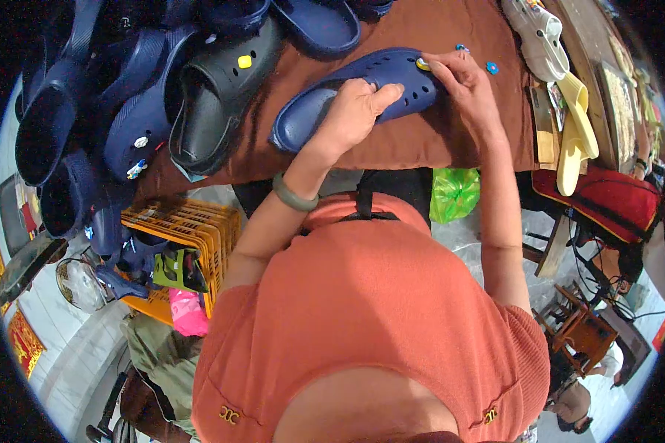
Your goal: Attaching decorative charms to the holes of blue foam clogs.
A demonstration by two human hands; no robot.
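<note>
A navy blue clog point(395, 63) with holes in its upper lies on the brown cloth point(436, 151) in front of me, toe to the right. My left hand point(353, 114) is closed around the clog's upper, its thumb lying across the top. At the toe end, my right hand point(467, 87) pinches a small yellow and white shoe charm point(423, 64) against one of the holes. Whether the charm's stem sits in the hole cannot be made out. Beyond the right fingers lies a blue flower-shaped charm point(492, 68), with another small charm point(462, 48) nearby.
To the left stands a black clog point(214, 111) with a yellow charm, beside several navy clogs point(52, 133). A white clog point(543, 40) and a yellow sandal point(578, 136) lie at the right edge. An orange crate point(218, 244) stands below the table at left.
</note>
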